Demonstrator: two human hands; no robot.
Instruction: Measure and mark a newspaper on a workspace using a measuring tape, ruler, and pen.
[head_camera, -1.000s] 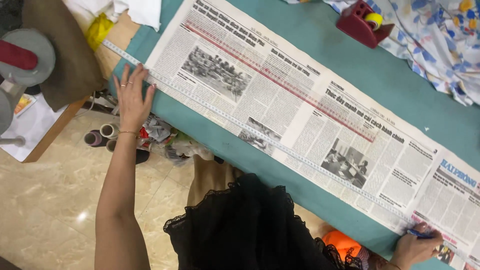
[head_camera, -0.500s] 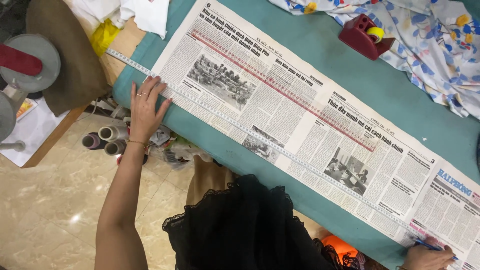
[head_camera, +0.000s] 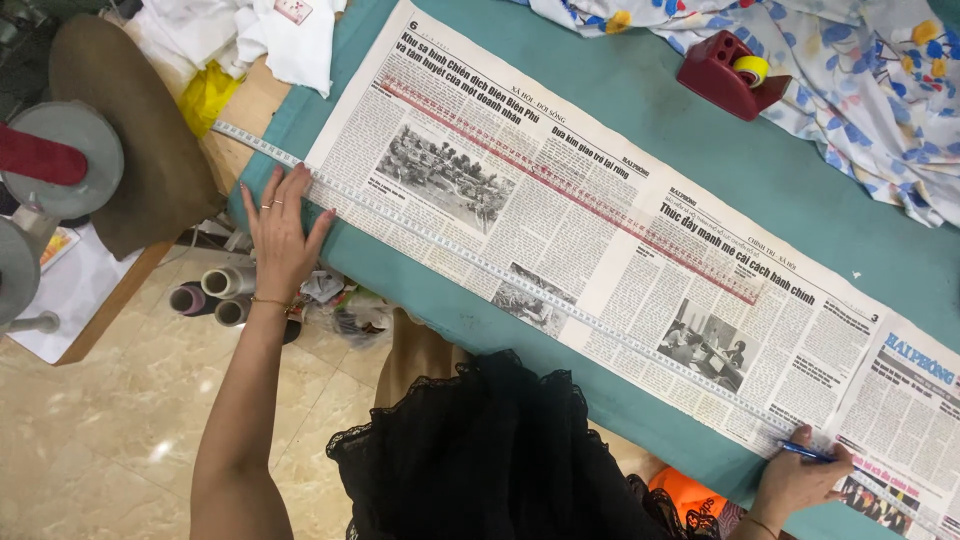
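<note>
A long newspaper sheet (head_camera: 600, 230) lies across a teal-covered table (head_camera: 640, 110). A measuring tape (head_camera: 520, 285) runs along the sheet's near edge, and a red ruler (head_camera: 570, 190) lies on the sheet farther back. My left hand (head_camera: 280, 235) presses flat on the tape's left end at the table's corner, fingers spread. At the far right my right hand (head_camera: 795, 480) grips a blue pen (head_camera: 805, 452) with its tip on the newspaper beside the tape.
A red tape dispenser (head_camera: 722, 70) and floral fabric (head_camera: 880, 90) lie at the back right. White cloth (head_camera: 250, 30) and a yellow item (head_camera: 205, 95) sit at the table's left end. Thread cones (head_camera: 215, 295) lie on the floor beside a sewing stand (head_camera: 60, 170).
The view has shifted so both hands sit higher and more fully in frame. My left hand stays pressed on the tape's end. My right hand and pen are fully visible on the paper.
</note>
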